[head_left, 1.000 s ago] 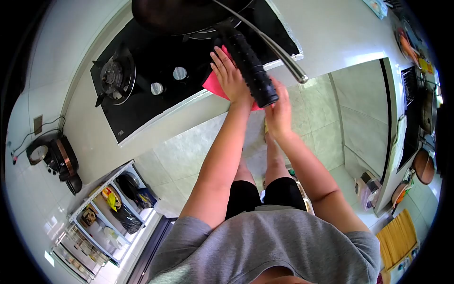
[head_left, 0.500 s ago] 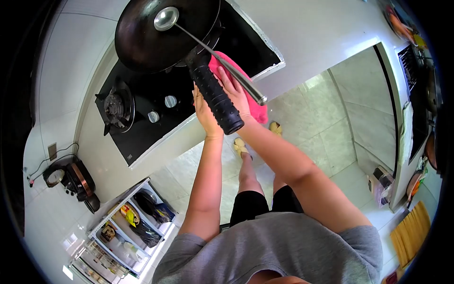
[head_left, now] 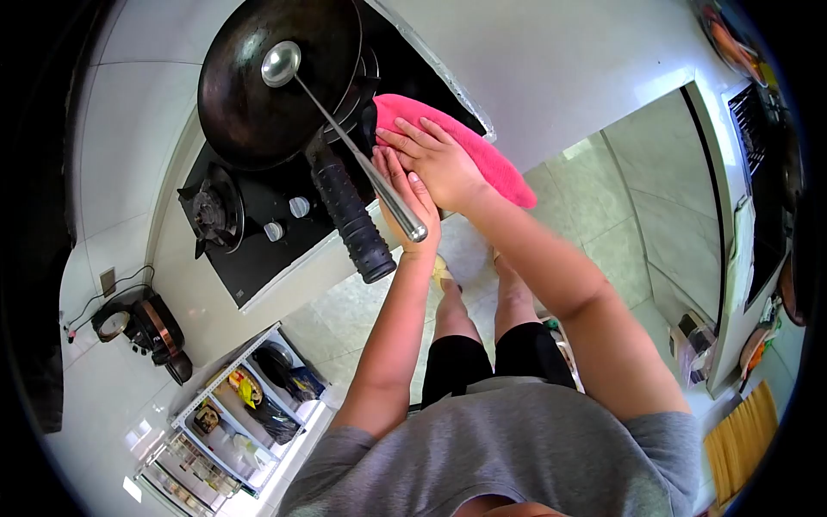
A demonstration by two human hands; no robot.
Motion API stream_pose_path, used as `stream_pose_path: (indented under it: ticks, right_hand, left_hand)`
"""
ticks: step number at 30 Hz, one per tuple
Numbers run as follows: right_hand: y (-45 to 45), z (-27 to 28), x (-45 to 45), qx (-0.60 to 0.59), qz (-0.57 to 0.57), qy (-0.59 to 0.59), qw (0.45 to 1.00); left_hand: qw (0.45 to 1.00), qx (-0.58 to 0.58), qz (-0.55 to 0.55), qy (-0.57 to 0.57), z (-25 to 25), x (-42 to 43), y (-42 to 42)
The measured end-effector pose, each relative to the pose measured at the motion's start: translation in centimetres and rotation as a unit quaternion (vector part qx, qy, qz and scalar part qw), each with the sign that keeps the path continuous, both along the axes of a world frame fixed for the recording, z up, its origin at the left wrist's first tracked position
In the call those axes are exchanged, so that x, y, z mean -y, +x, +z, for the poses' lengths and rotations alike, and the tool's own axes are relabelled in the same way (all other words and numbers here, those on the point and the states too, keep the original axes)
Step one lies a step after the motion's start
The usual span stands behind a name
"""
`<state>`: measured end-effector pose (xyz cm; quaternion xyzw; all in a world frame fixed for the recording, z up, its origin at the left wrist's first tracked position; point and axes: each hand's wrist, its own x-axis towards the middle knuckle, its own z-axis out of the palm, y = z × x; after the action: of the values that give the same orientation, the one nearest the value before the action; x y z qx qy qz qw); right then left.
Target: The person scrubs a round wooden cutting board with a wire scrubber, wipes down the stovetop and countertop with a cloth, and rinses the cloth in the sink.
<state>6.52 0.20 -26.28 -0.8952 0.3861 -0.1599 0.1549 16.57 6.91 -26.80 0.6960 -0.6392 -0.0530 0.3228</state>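
Note:
A pink cloth (head_left: 465,142) lies over the front edge of the black stove (head_left: 258,263) and hangs past it. My right hand (head_left: 439,164) rests on the cloth with its fingers spread. Close beside it, my left hand (head_left: 407,202) has its fingers stretched out, partly behind the ladle handle and touching the right hand's fingers. A dark wok (head_left: 250,112) sits on the burner, its black ribbed handle (head_left: 351,215) pointing toward me, left of my left hand. In the wok rests a metal ladle (head_left: 281,65), its handle crossing above my left hand.
A second burner (head_left: 211,211) and two knobs (head_left: 299,207) are at the stove's left. A black appliance (head_left: 151,332) stands on the left counter. Below is a shelf rack (head_left: 245,405) with bags. A plate of food (head_left: 732,43) and a bamboo mat (head_left: 741,444) are at the right.
The view has shifted, bringing the wok and ladle bowl into sight. Both hands and the cloth have moved from behind the wok handle to its right side.

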Motion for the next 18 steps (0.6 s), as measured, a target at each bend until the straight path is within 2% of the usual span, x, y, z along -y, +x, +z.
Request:
stream_pose_path:
  ticks: [5, 7, 9, 10, 18]
  right_hand:
    - [-1.5, -0.4, 2.1, 0.002, 0.029, -0.009, 1.0]
    - [-1.9, 0.2, 2.4, 0.021, 0.01, 0.0, 1.0]
    - [-2.7, 1.3, 2.6, 0.041, -0.073, 0.017, 0.996]
    - [-2.8, 1.0, 2.8, -0.003, -0.063, 0.001, 0.998]
    - [-3.1, 0.1, 5.0, 0.003, -0.074, -0.014, 0.997]
  left_hand:
    - [1.0, -0.01, -0.009, 0.015, 0.2, 1.6, -1.3]
    - [0.999, -0.032, -0.016, 0.03, 0.7, 2.3, -2.4]
    - [0.998, -0.035, -0.012, 0.057, 0.9, 3.1, -3.4]
    - [0.998, -0.033, -0.008, 0.06, 0.6, 3.5, -3.6]
    - [0.998, -0.023, -0.015, 0.055, 0.3, 4.6, -3.1]
